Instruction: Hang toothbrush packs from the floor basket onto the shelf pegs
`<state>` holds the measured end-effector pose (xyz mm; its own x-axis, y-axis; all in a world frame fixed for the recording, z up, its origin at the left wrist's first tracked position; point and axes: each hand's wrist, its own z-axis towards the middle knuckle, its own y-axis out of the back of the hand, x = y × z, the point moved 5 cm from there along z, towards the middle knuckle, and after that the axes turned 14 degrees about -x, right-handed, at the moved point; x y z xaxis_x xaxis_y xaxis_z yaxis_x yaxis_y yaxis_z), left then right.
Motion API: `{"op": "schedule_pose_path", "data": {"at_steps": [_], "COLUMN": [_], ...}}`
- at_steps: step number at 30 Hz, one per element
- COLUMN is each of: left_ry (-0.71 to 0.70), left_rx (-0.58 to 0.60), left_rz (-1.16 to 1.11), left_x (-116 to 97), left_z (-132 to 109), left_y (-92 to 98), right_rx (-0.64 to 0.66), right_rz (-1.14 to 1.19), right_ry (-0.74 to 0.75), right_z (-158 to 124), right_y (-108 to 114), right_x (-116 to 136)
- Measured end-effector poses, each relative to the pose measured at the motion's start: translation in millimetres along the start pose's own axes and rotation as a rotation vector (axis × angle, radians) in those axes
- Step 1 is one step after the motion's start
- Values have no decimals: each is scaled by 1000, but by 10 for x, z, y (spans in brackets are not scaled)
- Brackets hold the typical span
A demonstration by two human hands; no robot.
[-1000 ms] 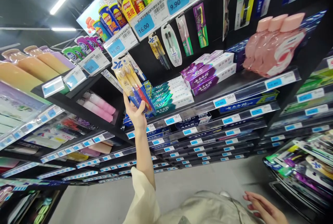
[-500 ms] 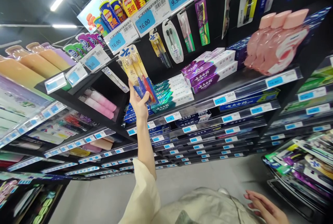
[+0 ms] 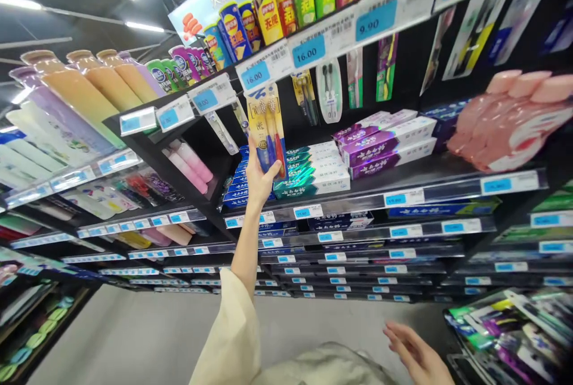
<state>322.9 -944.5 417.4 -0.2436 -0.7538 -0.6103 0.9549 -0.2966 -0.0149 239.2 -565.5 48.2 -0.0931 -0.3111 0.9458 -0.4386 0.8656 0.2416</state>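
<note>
My left hand (image 3: 262, 179) is stretched toward the shelf, fingers closed round the lower part of a toothbrush pack (image 3: 264, 119). The pack is yellow and blue, and shows two brushes, one with a red handle and one blue. It stands nearly upright just below a 16.00 price label, with its top edge close to the rail. Whether it hangs on a hook is hidden. Partly behind it shows another toothbrush pack (image 3: 240, 116). Low on the right, my right hand (image 3: 414, 349) is held in the air, with its fingers stretched out and nothing in them.
Teal toothpaste boxes (image 3: 313, 167) and purple toothpaste boxes (image 3: 385, 140) lie on the shelf beneath hanging toothbrushes. Pink bottles (image 3: 514, 122) stand to their right. Chip cans (image 3: 268, 15) line the top shelf. A container of packaged goods (image 3: 510, 337) sits at lower right.
The view has shifted, so the shelves appear lower and further right. The held toothbrush pack now looks more upright. My right hand shows further left in the view, still unoccupied.
</note>
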Motion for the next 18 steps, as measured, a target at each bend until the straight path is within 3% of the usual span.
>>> {"op": "schedule_pose_path", "data": {"at_steps": [3, 6, 9, 11, 13, 18], "left_ry": [15, 27, 0, -39, -71, -84], "left_rx": [0, 10, 10, 9, 14, -21], "left_rz": [-48, -59, -39, -43, -49, -95], "left_x": [47, 98, 112, 87, 44, -104], "left_z": [-22, -28, -8, 24, 65, 173], "left_y": [-36, -102, -162, -197, -233, -307], "right_rx": [78, 0, -52, -80, -131, -167], "right_rz": [-46, -28, 81, 144, 158, 128], "right_ry": [458, 856, 1164, 1233, 1231, 1270], "right_z": [56, 41, 85, 193, 306, 345], "right_y": [-109, -227, -447, -653, -874, -1274], "right_x": [1528, 3174, 4432, 4963, 5288, 5573]}}
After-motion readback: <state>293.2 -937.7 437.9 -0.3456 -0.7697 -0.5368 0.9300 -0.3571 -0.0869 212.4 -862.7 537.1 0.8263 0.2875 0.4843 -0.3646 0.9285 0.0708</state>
